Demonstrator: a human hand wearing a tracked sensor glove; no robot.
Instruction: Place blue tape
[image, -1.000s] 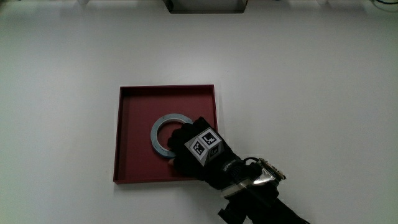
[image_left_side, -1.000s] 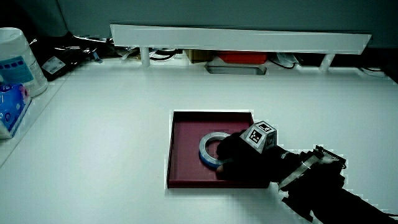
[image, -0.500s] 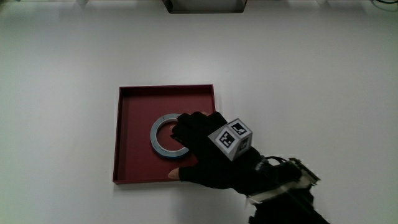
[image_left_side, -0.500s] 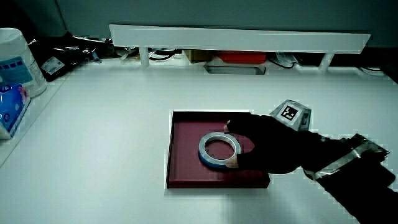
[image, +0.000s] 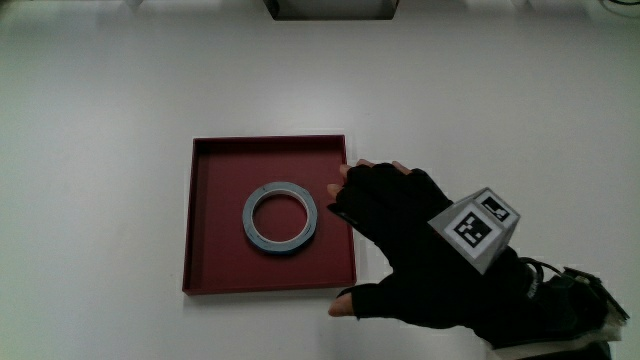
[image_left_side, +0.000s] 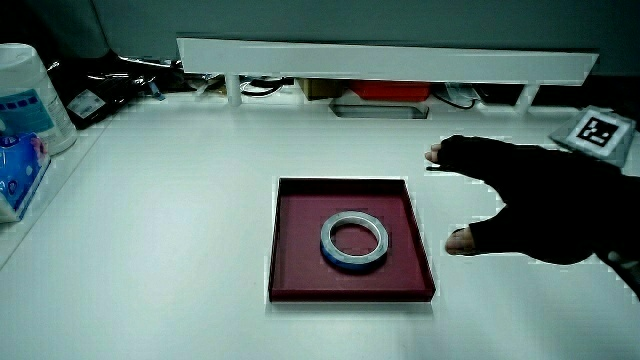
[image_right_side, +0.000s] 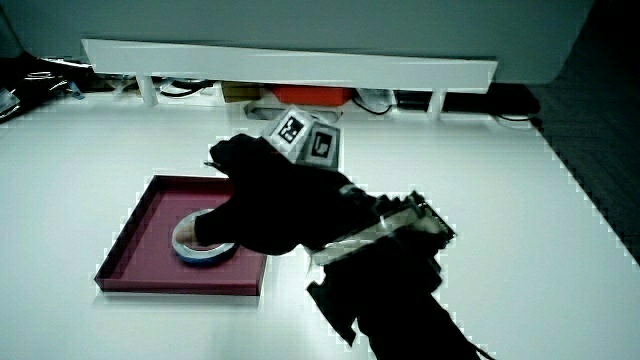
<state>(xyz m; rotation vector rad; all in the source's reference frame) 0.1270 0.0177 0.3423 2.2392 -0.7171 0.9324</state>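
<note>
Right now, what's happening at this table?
A gloved hand with spread fingers, holding nothing, hovers beside the dark red tray. The roll of blue tape lies flat inside the tray, near its middle, with nothing touching it. The placing looks done.

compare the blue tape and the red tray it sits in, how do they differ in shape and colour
The blue tape is a round ring with an open middle; the red tray is square with a low raised rim. The tape is blue with a pale upper face; the tray is dark red all over. The tape takes up only the tray's middle, touching no wall. Both lie flat on the table, and the hand holds neither.
</note>
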